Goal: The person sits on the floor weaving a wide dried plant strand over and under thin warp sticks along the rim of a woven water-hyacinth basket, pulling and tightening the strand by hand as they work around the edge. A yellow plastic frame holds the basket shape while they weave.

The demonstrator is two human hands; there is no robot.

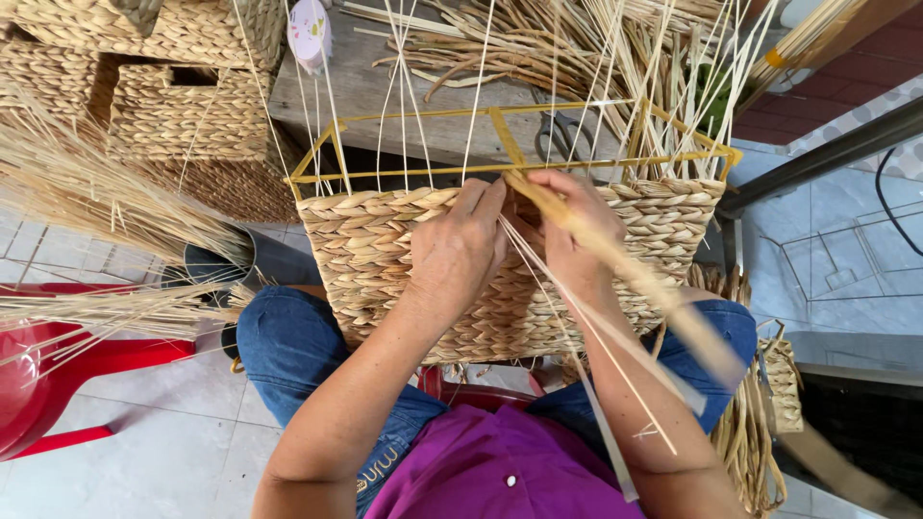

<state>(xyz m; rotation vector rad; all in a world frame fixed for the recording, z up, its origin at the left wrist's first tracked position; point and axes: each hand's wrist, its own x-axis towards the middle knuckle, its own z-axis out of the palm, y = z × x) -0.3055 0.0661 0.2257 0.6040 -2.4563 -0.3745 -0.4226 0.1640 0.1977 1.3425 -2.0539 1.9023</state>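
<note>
Half-woven straw basket (385, 259) on yellow wire frame (413, 173), resting on my knees, against the wooden tabletop (365, 86). My left hand (457, 255) pressed flat on its top rim; my right hand (567, 226) closed on a flat straw strand (635, 279). Finished baskets (163, 96) stacked far left; red plastic chair (58, 375) beside my leg.

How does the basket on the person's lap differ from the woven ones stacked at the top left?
The basket on the lap is unfinished: its yellow frame is bare at the top and loose strands stick up, while the stacked baskets are woven all over. The lap basket lies tipped toward the person, under the left hand and right hand; the stacked ones sit untouched. Both share the same pale braided weave.
</note>
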